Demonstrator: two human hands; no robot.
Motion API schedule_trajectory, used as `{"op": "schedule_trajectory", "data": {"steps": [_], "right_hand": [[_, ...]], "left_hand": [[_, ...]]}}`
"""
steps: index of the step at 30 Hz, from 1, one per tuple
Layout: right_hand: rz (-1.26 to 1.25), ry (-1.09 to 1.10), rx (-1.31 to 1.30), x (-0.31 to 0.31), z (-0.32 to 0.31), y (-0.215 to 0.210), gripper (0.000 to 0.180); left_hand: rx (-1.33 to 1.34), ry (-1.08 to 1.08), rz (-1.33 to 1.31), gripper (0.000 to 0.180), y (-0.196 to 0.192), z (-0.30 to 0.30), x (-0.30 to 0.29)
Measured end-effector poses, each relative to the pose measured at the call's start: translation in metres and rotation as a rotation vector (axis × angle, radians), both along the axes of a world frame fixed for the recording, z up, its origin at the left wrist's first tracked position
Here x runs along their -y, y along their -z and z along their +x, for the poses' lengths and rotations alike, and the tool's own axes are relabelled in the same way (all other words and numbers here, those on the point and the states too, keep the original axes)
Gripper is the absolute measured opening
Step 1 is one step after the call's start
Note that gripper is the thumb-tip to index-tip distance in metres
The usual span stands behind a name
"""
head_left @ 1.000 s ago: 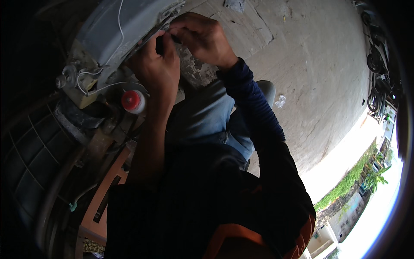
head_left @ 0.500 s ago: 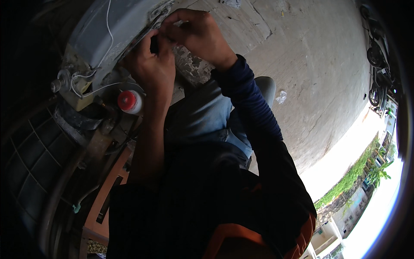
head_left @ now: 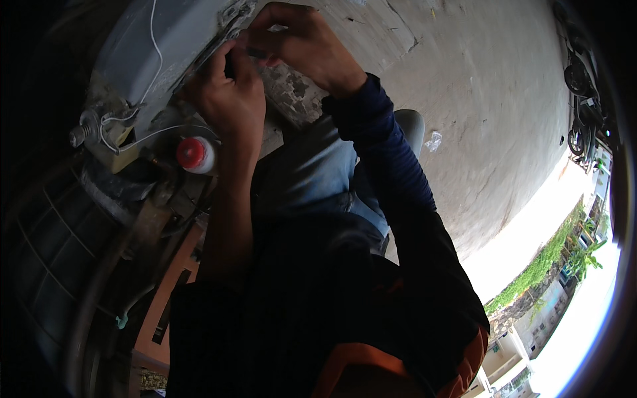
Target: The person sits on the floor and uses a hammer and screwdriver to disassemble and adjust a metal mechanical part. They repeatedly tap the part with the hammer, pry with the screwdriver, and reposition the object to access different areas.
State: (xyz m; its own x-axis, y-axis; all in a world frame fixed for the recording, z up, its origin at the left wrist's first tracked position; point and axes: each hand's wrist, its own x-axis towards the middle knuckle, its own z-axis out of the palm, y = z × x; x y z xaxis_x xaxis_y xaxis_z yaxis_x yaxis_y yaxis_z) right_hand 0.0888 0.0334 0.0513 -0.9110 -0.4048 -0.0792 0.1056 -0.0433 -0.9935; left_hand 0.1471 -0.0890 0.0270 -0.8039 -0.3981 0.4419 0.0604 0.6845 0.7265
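Observation:
At the upper middle, my left hand and my right hand meet at the near edge of a grey machine housing. Both have thumb and fingers pinched together, with the fingertips almost touching. Whatever lies between them is too small and dark to name. A thin white thread runs down over the housing to a metal knob at its left end, then curves towards my left wrist. Beside that wrist stands a white bottle with a red cap.
An orange-brown panel and a wire grid lie at the lower left. My jeans-clad leg is below my hands. Concrete floor spreads to the right, with a crumpled clear scrap on it. Motorbikes stand at the far right.
The view has shifted slightly, so the machine and bottle appear a little further left. My hands stay pinched together at the same place, with the right fingers slightly shifted.

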Motion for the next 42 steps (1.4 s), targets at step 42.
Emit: {"op": "schedule_trajectory", "data": {"steps": [42], "right_hand": [[0.527,0.306,-0.550,-0.033,0.092,-0.010,0.031]], "left_hand": [[-0.167,-0.011,-0.175,0.002,-0.008,-0.004,0.000]]}}
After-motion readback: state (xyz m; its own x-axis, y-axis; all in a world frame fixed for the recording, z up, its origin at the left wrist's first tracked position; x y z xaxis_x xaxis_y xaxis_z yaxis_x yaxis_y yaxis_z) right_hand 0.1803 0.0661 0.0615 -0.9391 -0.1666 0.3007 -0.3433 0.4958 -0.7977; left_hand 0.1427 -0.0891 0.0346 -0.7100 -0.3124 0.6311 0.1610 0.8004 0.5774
